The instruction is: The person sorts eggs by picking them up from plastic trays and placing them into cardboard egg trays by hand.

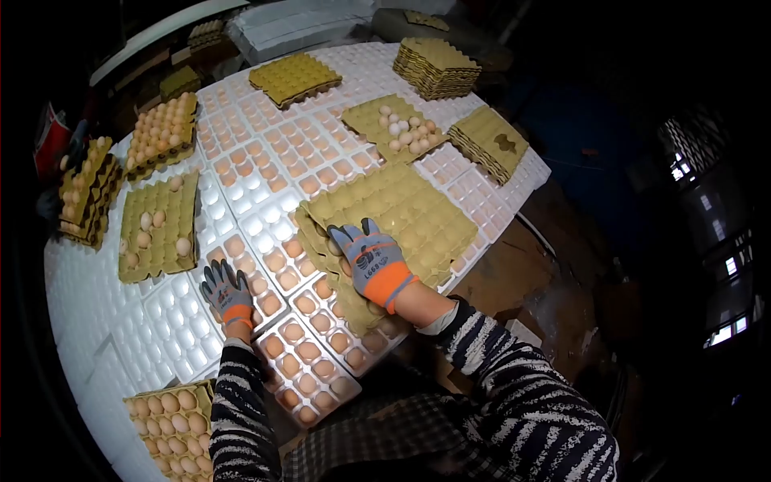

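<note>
My left hand (227, 293), in a grey and orange glove with dark fingertips, is over the clear plastic egg trays with its fingers spread. Brown eggs sit in the cups of a clear plastic tray (299, 365) beside it. Gloved the same way, my right hand (373, 263) reaches over a yellowish pulp egg tray (418, 210), its fingers curved down. A brown egg (346, 267) shows at the inner edge of that hand, partly covered by it. The thumb and the underside of the right hand are hidden.
Across the table lie joined plastic trays, some cups holding eggs. A pulp tray with loose eggs (158, 226) is at left, another (396, 128) at the back. Stacked pulp trays (436, 68) stand at the far edge. Full egg trays (163, 132) line the left side.
</note>
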Demonstrator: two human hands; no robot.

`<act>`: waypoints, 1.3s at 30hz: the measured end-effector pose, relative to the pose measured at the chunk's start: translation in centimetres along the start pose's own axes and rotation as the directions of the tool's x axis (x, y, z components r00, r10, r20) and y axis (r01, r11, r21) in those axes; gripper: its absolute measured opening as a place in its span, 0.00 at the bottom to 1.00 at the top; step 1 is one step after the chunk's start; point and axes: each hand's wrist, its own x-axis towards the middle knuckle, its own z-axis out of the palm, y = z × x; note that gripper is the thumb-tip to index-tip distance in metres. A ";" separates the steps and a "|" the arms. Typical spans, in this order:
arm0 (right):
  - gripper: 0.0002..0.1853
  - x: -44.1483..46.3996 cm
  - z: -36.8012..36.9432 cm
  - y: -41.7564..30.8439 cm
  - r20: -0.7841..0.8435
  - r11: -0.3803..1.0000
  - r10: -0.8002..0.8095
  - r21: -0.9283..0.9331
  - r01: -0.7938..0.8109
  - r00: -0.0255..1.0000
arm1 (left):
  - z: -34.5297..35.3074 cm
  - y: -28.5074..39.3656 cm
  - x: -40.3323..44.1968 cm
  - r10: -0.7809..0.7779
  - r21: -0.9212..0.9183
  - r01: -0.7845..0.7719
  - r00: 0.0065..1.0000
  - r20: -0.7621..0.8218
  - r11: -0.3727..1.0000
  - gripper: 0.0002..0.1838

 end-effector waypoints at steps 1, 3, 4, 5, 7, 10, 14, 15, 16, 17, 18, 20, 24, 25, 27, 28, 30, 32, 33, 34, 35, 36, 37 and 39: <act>0.28 -0.6 -2.0 1.8 -0.033 0.996 -0.035 0.078 0.038 0.999 | 0.0 0.0 0.0 -0.002 0.016 0.002 1.000 0.004 1.000 0.31; 0.28 -1.7 -3.7 6.4 -0.216 0.989 -0.087 0.095 0.109 0.972 | -0.1 0.1 -0.1 -0.013 0.017 0.013 1.000 -0.004 1.000 0.31; 0.28 -1.6 -3.6 9.4 -0.306 0.995 -0.081 0.030 0.095 0.949 | -0.2 0.1 -0.1 -0.022 -0.012 0.022 1.000 -0.005 1.000 0.31; 0.29 -1.0 -3.2 12.9 -0.392 0.997 -0.082 -0.033 0.075 0.916 | 0.0 0.0 -0.1 -0.015 -0.037 0.014 1.000 -0.026 0.999 0.30; 0.31 1.2 -3.1 21.1 -0.350 0.998 -0.014 -0.064 -0.009 0.937 | 1.1 -0.9 0.2 -0.005 -0.086 0.000 0.998 -0.061 0.996 0.29; 0.33 5.1 -1.2 34.5 -0.346 0.981 0.095 -0.126 -0.147 0.933 | 1.9 -2.0 0.9 -0.020 -0.201 0.010 0.999 -0.046 0.979 0.27; 0.33 9.9 2.6 47.9 -0.287 0.953 0.200 -0.165 -0.254 0.937 | 0.3 -1.6 0.3 0.082 -0.258 -0.134 0.976 -0.202 0.957 0.27; 0.33 11.1 4.0 50.3 -0.297 0.945 0.217 -0.173 -0.276 0.930 | -0.8 -0.6 -0.3 0.085 -0.275 -0.140 0.976 -0.201 0.951 0.28; 0.33 12.3 5.7 52.5 -0.306 0.937 0.234 -0.181 -0.298 0.923 | -2.0 0.7 -1.3 0.087 -0.290 -0.144 0.976 -0.200 0.946 0.28; 0.33 13.8 7.6 54.5 -0.285 0.943 0.247 -0.147 -0.297 0.926 | -2.7 1.7 -2.4 0.083 -0.282 -0.138 0.977 -0.198 0.950 0.28; 0.33 14.8 9.7 55.5 -0.284 0.947 0.242 -0.141 -0.290 0.928 | -3.2 2.8 -3.6 0.055 -0.331 -0.099 0.988 -0.141 0.938 0.28; 0.29 15.6 14.3 56.2 -0.224 0.970 0.236 -0.009 -0.244 0.945 | -5.0 5.2 -6.3 0.047 -0.354 -0.060 0.998 -0.045 0.933 0.28; 0.26 17.5 20.5 57.5 -0.092 0.893 0.321 0.361 -0.269 0.943 | -4.5 5.9 -11.1 0.008 -0.387 0.020 0.997 0.071 0.922 0.30; 0.26 17.8 21.0 57.5 -0.086 0.893 0.352 0.329 -0.307 0.932 | -4.6 6.4 -12.0 0.046 -0.446 -0.022 0.998 0.044 0.895 0.30; 0.26 17.4 20.4 56.6 -0.123 0.906 0.366 0.275 -0.323 0.922 | -6.5 10.2 -13.1 0.081 -0.423 -0.049 0.995 0.059 0.905 0.28; 0.28 17.3 19.8 55.2 -0.210 0.944 0.331 0.076 -0.323 0.920 | -7.6 12.4 -13.4 0.078 -0.473 -0.035 0.994 0.072 0.880 0.27; 0.33 16.2 15.8 49.9 -0.462 0.976 0.217 0.103 -0.191 0.860 | -9.8 15.4 -13.8 0.210 -0.530 -0.154 0.977 0.047 0.834 0.28; 0.29 13.0 11.5 41.0 -0.524 0.861 0.094 0.469 0.195 0.846 | -10.9 16.9 -13.9 0.432 -0.453 -0.408 0.900 -0.055 0.793 0.28; 0.27 10.9 8.5 36.1 -0.503 0.714 0.008 0.608 0.347 0.864 | -11.7 17.9 -13.4 0.507 -0.460 -0.467 0.861 -0.040 0.755 0.27; 0.25 7.7 5.4 30.7 -0.351 0.520 -0.066 0.787 0.332 0.934 | -12.0 18.8 -13.2 0.582 -0.481 -0.539 0.810 -0.071 0.691 0.27; 0.23 5.7 5.4 27.3 -0.511 0.455 -0.336 0.647 0.612 0.791 | -12.5 19.5 -13.1 0.627 -0.486 -0.565 0.778 -0.045 0.667 0.27; 0.23 2.4 5.0 23.4 -0.257 0.035 -0.377 0.956 0.291 0.890 | -12.9 19.9 -13.2 0.671 -0.492 -0.592 0.741 -0.021 0.638 0.27; 0.24 0.9 4.4 21.2 -0.366 0.420 -0.612 0.601 0.680 0.701 | -12.1 19.8 -13.8 0.669 -0.467 -0.611 0.741 -0.052 0.640 0.27; 0.20 -2.5 7.2 16.5 -0.389 0.442 -0.660 0.491 0.751 0.643 | -11.1 19.9 -14.7 0.646 -0.419 -0.588 0.764 -0.004 0.692 0.27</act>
